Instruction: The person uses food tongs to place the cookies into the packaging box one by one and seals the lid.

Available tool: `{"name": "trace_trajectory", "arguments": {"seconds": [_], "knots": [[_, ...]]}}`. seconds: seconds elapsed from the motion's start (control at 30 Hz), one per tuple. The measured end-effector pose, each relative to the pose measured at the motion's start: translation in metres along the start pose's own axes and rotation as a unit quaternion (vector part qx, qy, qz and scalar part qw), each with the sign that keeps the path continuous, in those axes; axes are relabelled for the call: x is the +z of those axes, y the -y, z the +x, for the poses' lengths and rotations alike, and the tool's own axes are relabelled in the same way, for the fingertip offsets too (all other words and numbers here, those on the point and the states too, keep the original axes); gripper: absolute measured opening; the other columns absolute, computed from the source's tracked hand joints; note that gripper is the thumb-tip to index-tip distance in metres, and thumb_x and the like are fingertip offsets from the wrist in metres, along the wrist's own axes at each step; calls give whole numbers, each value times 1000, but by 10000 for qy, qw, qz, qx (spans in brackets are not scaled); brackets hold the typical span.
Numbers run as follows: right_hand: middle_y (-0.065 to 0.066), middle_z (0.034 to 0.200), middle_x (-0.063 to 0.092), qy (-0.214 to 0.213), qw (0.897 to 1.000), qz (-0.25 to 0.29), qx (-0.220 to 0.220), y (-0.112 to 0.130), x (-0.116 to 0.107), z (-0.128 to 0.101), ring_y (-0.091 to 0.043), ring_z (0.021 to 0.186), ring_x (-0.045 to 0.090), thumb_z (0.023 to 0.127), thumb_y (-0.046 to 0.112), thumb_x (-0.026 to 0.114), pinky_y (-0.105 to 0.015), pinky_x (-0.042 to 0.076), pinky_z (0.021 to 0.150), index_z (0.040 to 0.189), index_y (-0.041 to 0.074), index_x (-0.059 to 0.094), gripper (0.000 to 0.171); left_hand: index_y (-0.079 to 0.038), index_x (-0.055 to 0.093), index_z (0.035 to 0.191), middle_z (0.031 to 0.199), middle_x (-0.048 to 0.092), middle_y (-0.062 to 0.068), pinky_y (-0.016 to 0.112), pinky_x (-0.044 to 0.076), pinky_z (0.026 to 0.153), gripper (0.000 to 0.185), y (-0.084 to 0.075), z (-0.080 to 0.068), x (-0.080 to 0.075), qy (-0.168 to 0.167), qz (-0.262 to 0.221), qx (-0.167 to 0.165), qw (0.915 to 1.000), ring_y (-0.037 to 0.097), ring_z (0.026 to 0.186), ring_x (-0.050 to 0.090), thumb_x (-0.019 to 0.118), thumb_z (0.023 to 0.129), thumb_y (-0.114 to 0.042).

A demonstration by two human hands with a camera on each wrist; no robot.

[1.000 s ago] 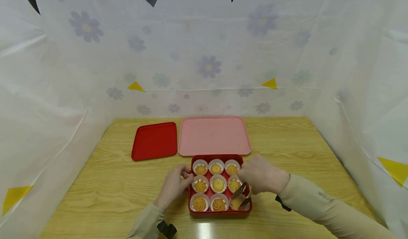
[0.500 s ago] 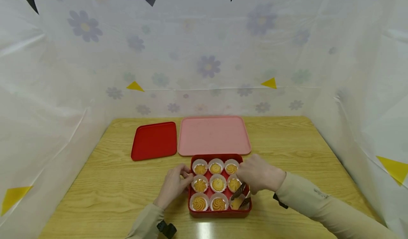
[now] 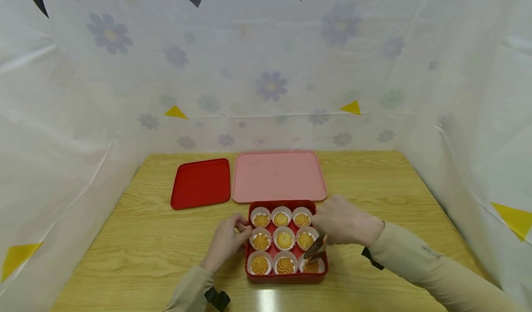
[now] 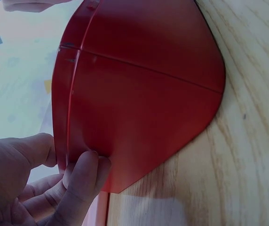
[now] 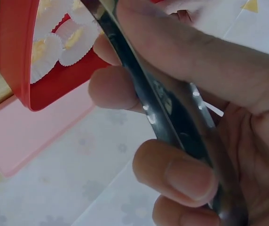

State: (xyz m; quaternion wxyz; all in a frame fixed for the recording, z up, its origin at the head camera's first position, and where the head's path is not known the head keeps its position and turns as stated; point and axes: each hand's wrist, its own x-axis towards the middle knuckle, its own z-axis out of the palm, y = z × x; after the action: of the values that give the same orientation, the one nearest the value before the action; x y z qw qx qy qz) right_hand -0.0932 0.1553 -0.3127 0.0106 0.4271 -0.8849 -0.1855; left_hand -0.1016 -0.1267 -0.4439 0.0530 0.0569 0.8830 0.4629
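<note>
A red box (image 3: 287,279) holds rows of round piped cookies in white paper cups. My left hand (image 3: 226,240) grips its left wall, with the thumb at the rim and fingers against the outside in the left wrist view. Above the box's right side, my right hand (image 3: 347,223) holds metal tongs (image 5: 148,89), fingers curled round both arms. Their dark tips (image 3: 314,248) point down over the front right paper cup, close together. In that cup a cookie (image 3: 311,266) sits below the tips, partly covered by them in the head view.
Behind the box lies a pink tray (image 3: 279,177), and left of it a smaller flat red tray (image 3: 201,184) with a raised rim. All stand on a wooden table (image 3: 374,187). White patterned sheets (image 3: 266,62) enclose the back and sides.
The tongs have lifted off the front right cookie and their tips have drawn closer together. My right hand has moved slightly up and right. My left hand has stayed on the box.
</note>
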Motion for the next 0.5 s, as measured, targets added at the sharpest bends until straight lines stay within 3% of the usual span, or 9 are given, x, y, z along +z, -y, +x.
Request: {"name": "trace_trajectory", "arguments": {"seconds": [0.2, 0.5], "knots": [[16, 53, 52, -297, 9992, 243, -69, -4, 1, -9, -3, 52, 25, 59, 39, 95, -21, 31, 43, 59, 29, 64, 33, -3, 63, 96, 79, 65, 7, 22, 51, 51, 10, 0, 0, 0, 24, -20, -18, 10000, 10, 58, 58, 68, 90, -9], [15, 65, 66, -931, 9955, 140, -74, -10, 13, -24, -7, 48, 51, 60, 39, 93, -23, 33, 43, 67, 30, 72, 24, -3, 63, 98, 79, 65, 7, 22, 51, 51, 11, 0, 0, -1, 33, -7, -11, 10000, 10, 58, 58, 68, 90, -9]]}}
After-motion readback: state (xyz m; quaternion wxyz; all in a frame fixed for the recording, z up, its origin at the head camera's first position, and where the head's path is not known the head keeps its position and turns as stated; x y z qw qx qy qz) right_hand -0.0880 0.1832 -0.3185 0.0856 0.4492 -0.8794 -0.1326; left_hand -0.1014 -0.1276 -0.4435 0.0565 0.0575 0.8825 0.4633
